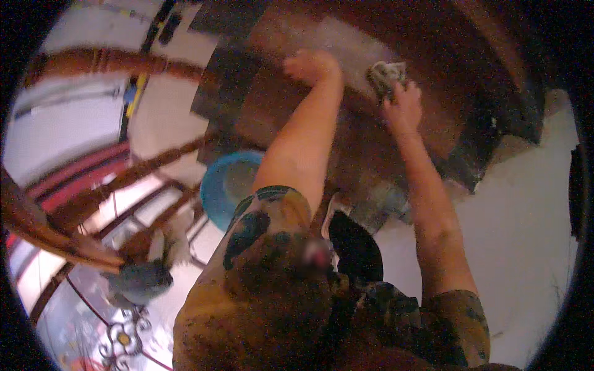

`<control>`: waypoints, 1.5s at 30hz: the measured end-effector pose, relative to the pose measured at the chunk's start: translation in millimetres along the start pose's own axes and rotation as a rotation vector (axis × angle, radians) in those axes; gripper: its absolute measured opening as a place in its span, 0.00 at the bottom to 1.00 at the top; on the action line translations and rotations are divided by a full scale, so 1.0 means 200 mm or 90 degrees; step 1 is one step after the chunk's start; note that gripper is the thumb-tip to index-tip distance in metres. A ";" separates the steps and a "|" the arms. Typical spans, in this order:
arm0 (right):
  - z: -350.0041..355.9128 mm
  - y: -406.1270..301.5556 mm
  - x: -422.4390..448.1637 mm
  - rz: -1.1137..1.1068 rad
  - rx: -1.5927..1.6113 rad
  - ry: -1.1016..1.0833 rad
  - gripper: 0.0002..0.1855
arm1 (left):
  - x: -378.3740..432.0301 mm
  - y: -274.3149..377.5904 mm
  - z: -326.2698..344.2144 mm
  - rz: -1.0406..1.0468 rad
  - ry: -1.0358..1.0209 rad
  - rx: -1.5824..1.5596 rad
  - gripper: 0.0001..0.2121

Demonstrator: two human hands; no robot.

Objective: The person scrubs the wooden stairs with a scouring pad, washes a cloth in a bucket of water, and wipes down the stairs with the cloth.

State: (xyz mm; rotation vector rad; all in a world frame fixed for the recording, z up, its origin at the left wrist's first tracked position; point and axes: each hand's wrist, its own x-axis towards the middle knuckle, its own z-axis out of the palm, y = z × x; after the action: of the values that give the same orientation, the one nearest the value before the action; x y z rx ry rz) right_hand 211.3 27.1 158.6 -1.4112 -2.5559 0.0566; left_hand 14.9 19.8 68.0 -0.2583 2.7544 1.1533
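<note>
My right hand (404, 105) grips a crumpled pale, dark-patterned cloth (387, 76) against a dark brown wooden surface (287, 104). A lighter, shiny patch lies on the wood between my hands. To the left, my left hand (312, 67) rests on the same brown surface, its blurred fingers pointing left and somewhat apart, with nothing seen in it. Below that forearm stands a blue plastic basin (211, 188), partly covered by my arm and sleeve. Its inside looks greyish, and I cannot tell whether that is water.
Brown wooden rails (120, 62) and a curved handrail (60, 236) run along the left. Beyond them are a red piece of furniture (83, 174) and ornamental metal scrollwork (123, 338). A pale wall (519, 232) rises at the right. A black rounded item (355, 246) is beside my body.
</note>
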 end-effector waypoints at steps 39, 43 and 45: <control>1.48 -1.67 -1.53 0.041 0.155 -0.616 0.19 | 0.58 -2.60 -1.19 -0.638 -0.184 -0.778 0.24; 1.23 -1.72 -1.68 0.167 0.369 -0.485 0.17 | 0.54 -2.49 -1.21 -0.552 -0.271 -0.834 0.23; 1.06 -1.74 -1.81 0.148 0.524 -0.403 0.15 | 0.51 -2.41 -1.23 -0.483 -0.264 -0.770 0.21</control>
State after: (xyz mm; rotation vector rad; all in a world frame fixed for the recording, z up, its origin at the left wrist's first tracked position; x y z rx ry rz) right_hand 63.9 -448.7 -63.2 -1.4310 -2.2430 1.5987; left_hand 1.7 -499.8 -114.0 -0.9165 1.1091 2.0549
